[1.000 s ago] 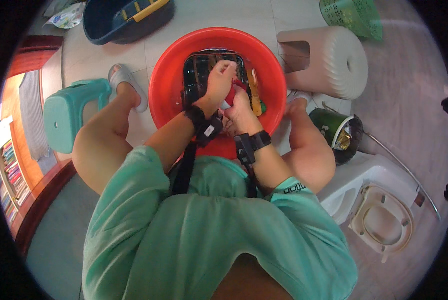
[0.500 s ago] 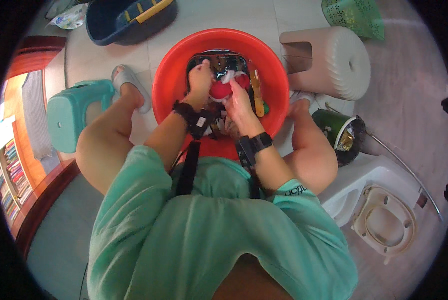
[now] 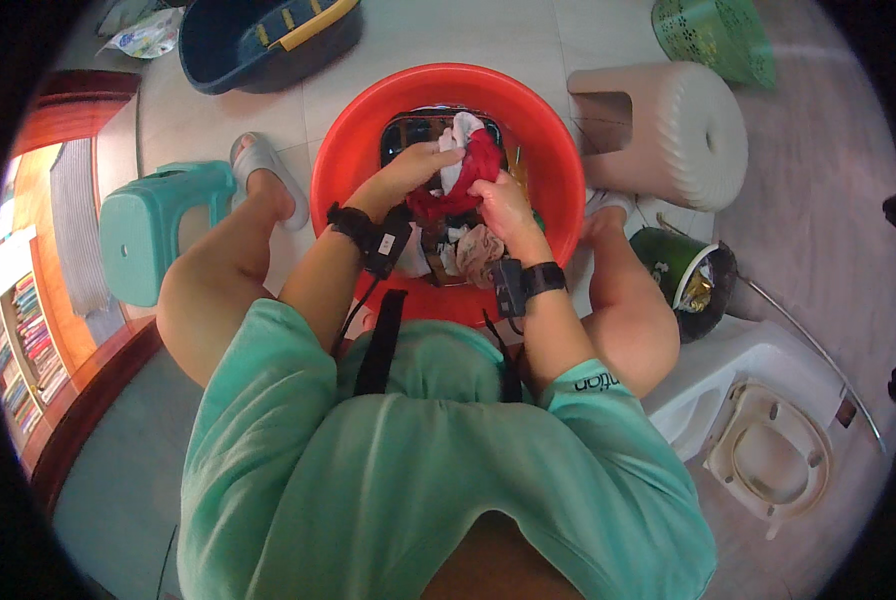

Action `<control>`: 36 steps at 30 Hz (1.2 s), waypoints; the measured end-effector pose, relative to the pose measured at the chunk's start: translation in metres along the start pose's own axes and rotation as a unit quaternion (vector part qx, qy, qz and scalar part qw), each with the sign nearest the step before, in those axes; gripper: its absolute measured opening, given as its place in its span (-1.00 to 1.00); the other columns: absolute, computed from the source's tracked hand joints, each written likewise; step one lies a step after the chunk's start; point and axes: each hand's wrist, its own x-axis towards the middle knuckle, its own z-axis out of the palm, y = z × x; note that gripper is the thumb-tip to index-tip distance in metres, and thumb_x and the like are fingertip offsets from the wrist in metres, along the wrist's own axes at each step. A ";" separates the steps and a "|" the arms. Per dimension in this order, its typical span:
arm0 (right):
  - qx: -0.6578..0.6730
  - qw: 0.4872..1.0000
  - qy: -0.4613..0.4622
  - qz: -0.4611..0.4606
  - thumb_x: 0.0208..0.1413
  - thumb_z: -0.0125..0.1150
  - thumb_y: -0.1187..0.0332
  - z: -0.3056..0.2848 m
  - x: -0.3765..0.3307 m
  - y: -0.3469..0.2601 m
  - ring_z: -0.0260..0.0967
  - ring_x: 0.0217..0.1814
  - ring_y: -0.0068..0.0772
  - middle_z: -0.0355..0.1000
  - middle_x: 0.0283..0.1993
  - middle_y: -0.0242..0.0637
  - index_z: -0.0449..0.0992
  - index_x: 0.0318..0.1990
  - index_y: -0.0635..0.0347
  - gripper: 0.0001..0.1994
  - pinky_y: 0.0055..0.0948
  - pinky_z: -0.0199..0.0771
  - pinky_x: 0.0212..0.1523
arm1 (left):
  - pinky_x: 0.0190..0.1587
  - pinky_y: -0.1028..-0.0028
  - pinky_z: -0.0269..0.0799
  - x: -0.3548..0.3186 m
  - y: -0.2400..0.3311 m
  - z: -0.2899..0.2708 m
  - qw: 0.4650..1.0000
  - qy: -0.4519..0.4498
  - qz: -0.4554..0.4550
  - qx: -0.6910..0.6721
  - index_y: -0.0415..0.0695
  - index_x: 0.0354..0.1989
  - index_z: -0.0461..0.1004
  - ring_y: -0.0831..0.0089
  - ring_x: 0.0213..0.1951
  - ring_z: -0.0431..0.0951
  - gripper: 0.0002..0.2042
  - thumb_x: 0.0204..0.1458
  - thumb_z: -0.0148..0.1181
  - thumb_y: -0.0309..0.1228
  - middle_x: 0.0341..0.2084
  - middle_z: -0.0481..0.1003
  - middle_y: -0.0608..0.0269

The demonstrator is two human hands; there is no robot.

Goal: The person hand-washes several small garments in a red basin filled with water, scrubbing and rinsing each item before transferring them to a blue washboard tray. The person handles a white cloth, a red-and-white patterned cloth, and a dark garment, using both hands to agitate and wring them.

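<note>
A: Which step is in hand?
B: Handling the red-and-white cloth (image 3: 484, 156) over the red basin (image 3: 553, 150) — fingers of the left hand (image 3: 411, 170) pinch its white part, those of the right hand (image 3: 508, 208) its red.
A: Next move?
B: It calls, I judge, for two firm grips.

Floor (image 3: 448, 30), w/ pale tiles here, carries a lg. red basin (image 3: 351, 160). From this basin: dk. blue tub (image 3: 230, 68) is beyond, on L; teal stool (image 3: 133, 245), L; beige stool (image 3: 658, 130), just R; green basket (image 3: 713, 40), beyond on R; green bucket (image 3: 668, 258), near R.
</note>
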 end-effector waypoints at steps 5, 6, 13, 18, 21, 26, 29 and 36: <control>-0.123 0.985 0.078 -0.095 -0.09 0.07 0.54 -0.005 0.011 0.009 0.42 -0.13 -0.42 0.48 -0.20 -0.29 0.46 -0.05 0.29 -0.65 -0.44 0.39 -0.03 | 0.16 0.25 0.31 0.009 -0.012 -0.010 0.960 -0.038 0.136 -0.240 -0.22 0.20 0.22 0.31 0.04 0.46 -0.60 0.19 -0.05 -0.40 0.03 0.42 0.16; -0.177 0.973 0.100 -0.113 -0.08 0.06 0.53 -0.007 0.014 0.013 0.42 -0.12 -0.41 0.48 -0.18 -0.27 0.44 -0.02 0.29 -0.62 -0.44 0.39 -0.01 | 0.14 0.25 0.32 0.010 -0.016 -0.014 0.954 -0.043 0.143 -0.261 -0.22 0.18 0.23 0.32 0.02 0.46 -0.61 0.19 -0.05 -0.40 0.00 0.43 0.17; 0.230 0.971 -0.061 0.010 0.09 0.22 0.04 -0.012 0.012 0.015 0.36 0.10 -0.22 0.39 0.11 -0.25 0.25 0.22 0.17 -0.39 -0.36 0.34 0.11 | -0.06 0.27 0.39 0.020 -0.015 -0.012 0.973 0.141 0.174 -0.049 -0.24 0.14 0.24 0.37 -0.15 0.48 -0.53 0.12 0.07 -0.25 -0.13 0.45 0.19; 0.392 0.913 -0.040 0.106 0.11 0.08 -0.22 -0.016 0.021 0.000 0.33 0.15 -0.17 0.24 0.26 -0.19 0.20 0.27 0.09 -0.28 -0.18 0.31 0.14 | -0.10 0.26 0.43 0.012 -0.018 0.034 0.675 0.187 0.492 0.517 -0.22 -0.25 0.49 0.06 -0.15 0.51 -0.59 -0.17 0.29 -0.14 -0.17 0.47 0.00; 0.304 0.952 -0.015 0.009 0.15 0.07 -0.15 -0.018 0.018 0.004 0.32 0.14 -0.25 0.27 0.21 -0.20 0.25 0.25 0.11 -0.34 -0.24 0.33 0.12 | -0.15 0.22 0.45 -0.006 -0.027 0.068 0.801 0.079 0.426 0.414 -0.21 -0.36 0.54 0.06 -0.20 0.53 -0.63 -0.21 0.25 -0.13 -0.25 0.52 0.06; 0.212 0.971 0.047 -0.102 0.21 0.11 0.10 -0.007 -0.001 0.018 0.43 -0.03 -0.41 0.47 -0.05 -0.25 0.44 0.06 0.18 -0.60 -0.31 0.46 -0.06 | -0.28 0.21 0.49 -0.001 -0.020 0.091 0.814 0.195 0.328 0.437 -0.19 -0.41 0.57 0.02 -0.37 0.57 -0.68 -0.18 0.24 -0.16 -0.48 0.54 -0.04; 0.297 0.952 0.052 -0.053 0.22 0.09 0.18 0.008 0.012 0.016 0.49 -0.17 -0.35 0.51 -0.22 -0.31 0.48 -0.09 0.16 -0.74 -0.34 0.50 -0.13 | -0.29 0.19 0.50 0.024 -0.013 0.078 0.857 0.332 0.183 0.347 -0.17 -0.41 0.61 0.03 -0.39 0.60 -0.67 -0.10 0.20 -0.13 -0.51 0.56 -0.06; 0.351 0.934 0.053 0.041 0.29 -0.09 0.02 0.000 0.031 0.018 0.44 0.04 -0.31 0.46 0.05 -0.26 0.40 0.09 0.14 -0.57 -0.23 0.45 0.02 | -0.06 0.30 0.43 0.054 -0.021 0.049 0.867 0.340 0.298 0.209 -0.24 -0.04 0.47 0.09 -0.18 0.55 -0.55 -0.13 0.25 -0.27 -0.26 0.51 -0.10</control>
